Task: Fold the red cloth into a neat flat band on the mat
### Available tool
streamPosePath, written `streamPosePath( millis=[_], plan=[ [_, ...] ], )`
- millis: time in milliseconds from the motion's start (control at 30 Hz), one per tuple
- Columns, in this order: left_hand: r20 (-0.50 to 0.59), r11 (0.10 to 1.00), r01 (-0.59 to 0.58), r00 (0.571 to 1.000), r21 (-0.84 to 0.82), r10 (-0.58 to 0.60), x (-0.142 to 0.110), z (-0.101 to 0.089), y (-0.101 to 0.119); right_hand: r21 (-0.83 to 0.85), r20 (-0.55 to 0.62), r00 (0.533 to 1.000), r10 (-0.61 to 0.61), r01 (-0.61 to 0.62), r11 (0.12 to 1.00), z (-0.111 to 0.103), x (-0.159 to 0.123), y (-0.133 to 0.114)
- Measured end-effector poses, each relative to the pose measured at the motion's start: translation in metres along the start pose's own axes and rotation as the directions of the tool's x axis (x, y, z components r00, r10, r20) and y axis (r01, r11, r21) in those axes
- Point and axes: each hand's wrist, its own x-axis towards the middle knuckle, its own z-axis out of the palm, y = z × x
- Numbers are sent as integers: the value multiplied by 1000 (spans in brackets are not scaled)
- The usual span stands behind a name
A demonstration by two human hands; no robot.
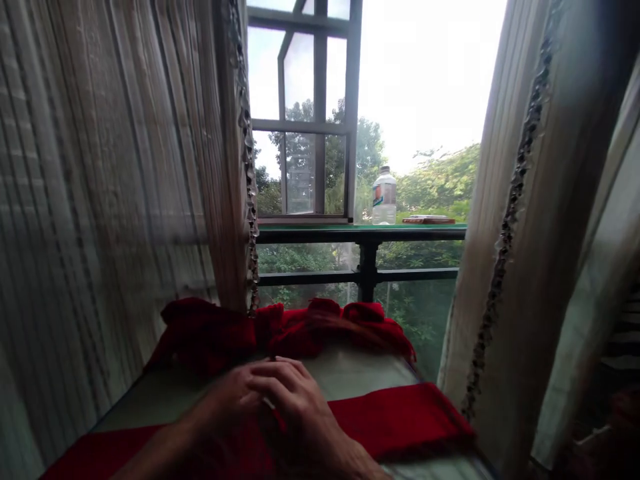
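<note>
My left hand [239,390] and my right hand [295,395] meet above a table covered in pale material, at the lower middle of the head view. Both sets of fingers are bent and drawn together, with the fingertips touching or overlapping. Whatever they pinch is hidden, and the left hand is blurred. Beneath and beside them a long red cloth [400,417] lies flat across the table [360,373], its right end fringed or rough-edged. Some red shows between the hands, but I cannot tell whether they grip it.
Bunched red cloths [325,327] lie along the table's far edge. Beyond are a black railing [370,267] and an open window [315,127]. On the ledge stand a plastic bottle [384,197] and a flat stack [429,219]. Curtains [115,167] hang on both sides.
</note>
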Motion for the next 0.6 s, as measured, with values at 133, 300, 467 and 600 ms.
streamPosePath(
  millis=[133, 300, 467, 600],
  plan=[
    [44, 989, 91, 994, 115, -97, -30, -32, -19, -111, 176, 959, 221, -204, 973, 15, -9, 8],
    [116, 991, 96, 988, 90, -106, -42, -33, -16, -177, 353, 874, 334, -289, 941, 26, -22, 18],
    [164, 994, 111, 981, -23, -105, -45, -36, -8, -195, 426, 811, 402, -351, 916, 25, -25, 20],
    [197, 989, 143, 971, -31, -134, -48, -36, -6, -192, 484, 756, 441, -400, 896, 25, -28, 18]
  ],
)
